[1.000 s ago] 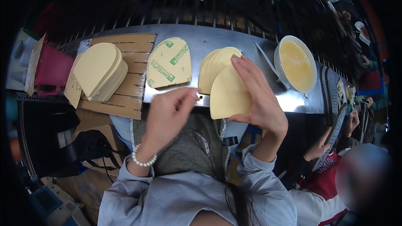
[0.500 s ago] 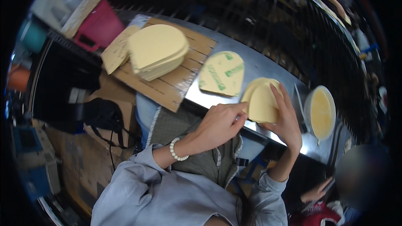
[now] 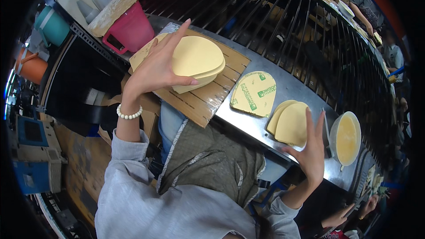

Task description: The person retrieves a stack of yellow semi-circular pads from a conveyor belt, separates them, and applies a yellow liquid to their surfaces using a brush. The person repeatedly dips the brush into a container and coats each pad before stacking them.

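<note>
A thick stack of cream, round-topped flat pieces [image 3: 198, 57] sits on a cardboard sheet [image 3: 221, 95]. My left hand [image 3: 155, 68] is spread wide at the stack's left side, its thumb along the near edge and its index finger pointing away. Over on the right, my right hand [image 3: 311, 152] has its fingers apart beside a small fanned pile of the same cream pieces [image 3: 292, 124], and nothing shows in its grasp. Between the two piles lies a similar piece with green print [image 3: 253, 94] on the metal table.
A white bowl of yellowish liquid [image 3: 345, 139] stands right of my right hand. Behind the metal table [image 3: 239, 124] run dark metal bars [image 3: 265, 31]. A pink container [image 3: 129, 28] with a flap of cardboard on it stands at the back left. Another person's hands [image 3: 341, 217] show at lower right.
My left hand has left the small pile and moved left to the thick stack, opening wide. My right hand has opened beside the small pile. The view has shifted slightly.
</note>
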`<act>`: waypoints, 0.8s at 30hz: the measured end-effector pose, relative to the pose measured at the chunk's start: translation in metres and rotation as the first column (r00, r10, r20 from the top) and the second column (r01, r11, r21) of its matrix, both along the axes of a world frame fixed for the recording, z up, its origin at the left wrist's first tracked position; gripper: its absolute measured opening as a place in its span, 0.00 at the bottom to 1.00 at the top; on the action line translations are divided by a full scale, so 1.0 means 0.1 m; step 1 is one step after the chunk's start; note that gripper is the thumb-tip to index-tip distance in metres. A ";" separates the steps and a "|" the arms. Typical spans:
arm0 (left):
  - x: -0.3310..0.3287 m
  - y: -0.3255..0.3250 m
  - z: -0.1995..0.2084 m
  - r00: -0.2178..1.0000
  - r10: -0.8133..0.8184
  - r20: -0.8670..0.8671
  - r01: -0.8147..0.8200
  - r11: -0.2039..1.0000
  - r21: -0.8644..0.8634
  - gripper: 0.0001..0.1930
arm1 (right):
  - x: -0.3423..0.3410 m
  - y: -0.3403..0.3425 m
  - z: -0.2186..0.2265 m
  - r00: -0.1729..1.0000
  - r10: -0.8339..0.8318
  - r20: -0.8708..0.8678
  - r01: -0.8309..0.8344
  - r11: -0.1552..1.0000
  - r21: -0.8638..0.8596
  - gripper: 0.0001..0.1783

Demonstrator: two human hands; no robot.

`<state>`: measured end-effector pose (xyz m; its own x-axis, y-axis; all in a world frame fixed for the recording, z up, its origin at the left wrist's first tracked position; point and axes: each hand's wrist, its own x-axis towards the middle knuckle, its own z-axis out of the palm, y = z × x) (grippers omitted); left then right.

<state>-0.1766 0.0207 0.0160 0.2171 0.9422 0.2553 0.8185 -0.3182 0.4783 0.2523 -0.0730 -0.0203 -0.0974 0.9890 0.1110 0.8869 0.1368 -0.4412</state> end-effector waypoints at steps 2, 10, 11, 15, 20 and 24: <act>-0.02 -0.05 0.03 1.000 0.002 -0.007 -0.002 0.997 0.081 0.68 | -0.02 -0.05 0.06 0.999 0.012 -0.037 -0.007 0.993 0.118 0.59; 1.08 -0.66 0.15 0.981 -0.034 0.190 -0.024 0.955 0.297 0.68 | -1.12 -0.05 0.37 0.404 0.212 -0.890 -0.164 0.974 0.158 0.48; 1.28 -0.75 0.11 0.985 -0.050 0.166 0.007 0.968 0.251 0.69 | -1.24 -0.04 0.34 0.354 0.159 -0.922 -0.054 0.987 0.150 0.45; 1.43 -0.87 -0.03 0.643 -0.237 0.728 0.369 0.929 -0.024 0.63 | -1.07 -0.04 0.22 0.296 0.108 -0.949 0.106 0.984 0.145 0.39; 1.47 -0.94 -0.30 -0.178 0.418 0.891 0.803 0.584 -0.114 0.45 | -0.76 -0.04 0.16 0.307 0.150 -0.940 -0.119 0.986 0.118 0.40; 1.53 -0.95 -0.39 -0.275 0.539 0.796 0.902 0.432 0.019 0.45 | -0.80 0.01 0.22 0.809 0.204 -0.551 0.032 0.921 0.388 0.58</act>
